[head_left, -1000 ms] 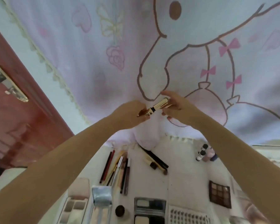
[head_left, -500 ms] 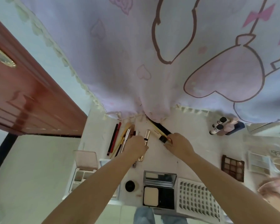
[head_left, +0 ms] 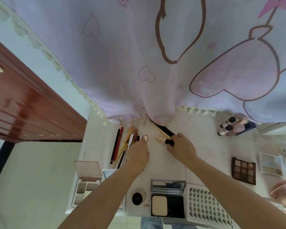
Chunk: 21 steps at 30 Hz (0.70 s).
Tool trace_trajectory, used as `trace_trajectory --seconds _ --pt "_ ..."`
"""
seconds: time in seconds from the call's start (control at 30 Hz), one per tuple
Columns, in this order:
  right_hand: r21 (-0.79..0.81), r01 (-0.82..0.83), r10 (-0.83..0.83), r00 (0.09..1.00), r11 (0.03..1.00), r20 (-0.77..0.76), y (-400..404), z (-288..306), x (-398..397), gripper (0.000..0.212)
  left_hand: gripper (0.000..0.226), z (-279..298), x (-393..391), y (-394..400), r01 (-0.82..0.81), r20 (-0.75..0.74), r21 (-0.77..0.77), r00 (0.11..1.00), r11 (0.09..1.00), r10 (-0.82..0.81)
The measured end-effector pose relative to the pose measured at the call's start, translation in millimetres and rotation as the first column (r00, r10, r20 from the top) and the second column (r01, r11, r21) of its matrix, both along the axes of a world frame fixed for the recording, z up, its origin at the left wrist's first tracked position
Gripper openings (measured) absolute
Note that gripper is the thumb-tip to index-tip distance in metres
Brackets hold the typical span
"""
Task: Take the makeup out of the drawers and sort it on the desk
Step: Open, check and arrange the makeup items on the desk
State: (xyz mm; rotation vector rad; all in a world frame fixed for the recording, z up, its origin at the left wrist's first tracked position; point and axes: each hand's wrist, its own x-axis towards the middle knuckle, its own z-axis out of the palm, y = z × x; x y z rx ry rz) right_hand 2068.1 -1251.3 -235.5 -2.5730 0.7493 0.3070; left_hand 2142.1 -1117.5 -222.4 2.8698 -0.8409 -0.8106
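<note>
Both hands down on the white desk (head_left: 205, 146), among the sorted makeup. Left hand (head_left: 137, 154) laid over the near end of a gold tube (head_left: 145, 138), fingers curled around it, just right of the cluster of pencils and brushes (head_left: 122, 146) lying in a fan at centre left. Right hand (head_left: 182, 148) resting on the desk, fingers pinched on a small black cap (head_left: 169, 142) at the near end of a black stick (head_left: 166, 130) running far-left under the curtain hem; a thin cream stick (head_left: 160, 139) lying just left of it.

Along the near edge, from left to right: an open palette with a pink lid (head_left: 87, 180), partly behind the left forearm; a small round black pot (head_left: 137, 198); an open black powder compact (head_left: 168, 199) with mirror raised; a white tray of false lashes (head_left: 206, 207). At right, a dark brown eyeshadow palette (head_left: 243, 171) with nine pans, then a pale palette (head_left: 270, 163) in a clear case. Beyond that, some pale packaging with grey lettering, seen upside down and too blurred to read. Far right, two white bottles with black caps (head_left: 226, 126) lying beside a pink bottle (head_left: 238, 127); labels dark but unreadable.

Above the desk, a lilac curtain (head_left: 139, 63) with cartoon outlines, hearts and a tasselled hem. A red-brown wooden door (head_left: 23, 104) at far left.
</note>
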Motion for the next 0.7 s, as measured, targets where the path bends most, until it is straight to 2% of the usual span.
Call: trace_trajectory --seconds 0.07,0.17,0.23,0.3,0.37,0.43,0.5,0.53,0.63,0.7 --pt "0.112 0.074 -0.083 0.994 0.991 0.077 -5 13 -4 0.029 0.045 7 1 -3 0.127 0.043 -0.040 0.991 0.991 -0.125" --pt "0.275 0.097 -0.153 0.970 0.956 0.189 -13 36 -12 0.021 0.046 23 -1 -17 0.280 0.061 -0.146 0.960 0.949 -0.274" --pt "0.369 0.099 -0.206 0.943 0.924 0.262 -17 56 -17 0.012 0.042 38 -5 -28 0.309 0.016 -0.222 0.950 0.925 -0.313" --pt "0.440 0.102 -0.261 0.912 0.892 0.318 -20 76 -23 0.018 0.033 57 -9 -35 0.287 -0.003 -0.290 0.954 0.913 -0.301" --pt "0.419 0.098 -0.270 0.887 0.903 0.375 -24 95 -27 0.028 0.032 77 -11 -39 0.339 0.108 -0.335 0.941 0.879 -0.322" --pt "0.312 0.082 -0.220 0.872 0.946 0.436 -26 115 -29 0.035 0.040 96 -12 -40 0.410 0.236 -0.410 0.910 0.814 -0.340" --pt "0.248 0.081 -0.198 0.848 0.965 0.491 -26 139 -29 0.039 0.059 118 -13 -42 0.462 0.349 -0.556 0.884 0.691 -0.310" --pt "0.268 0.092 -0.225 0.821 0.959 0.525 -26 151 -29 0.042 0.063 129 -13 -43 0.474 0.381 -0.603 0.878 0.642 -0.291" --pt "0.397 0.066 -0.331 0.683 0.915 0.650 -26 184 -27 0.053 0.053 157 -12 -49 0.436 0.397 -0.702 0.896 0.563 -0.199" --pt "0.390 0.017 -0.323 0.596 0.920 0.735 -25 196 -26 0.058 0.040 176 -15 -56 0.348 0.331 -0.803 0.935 0.483 -0.124"
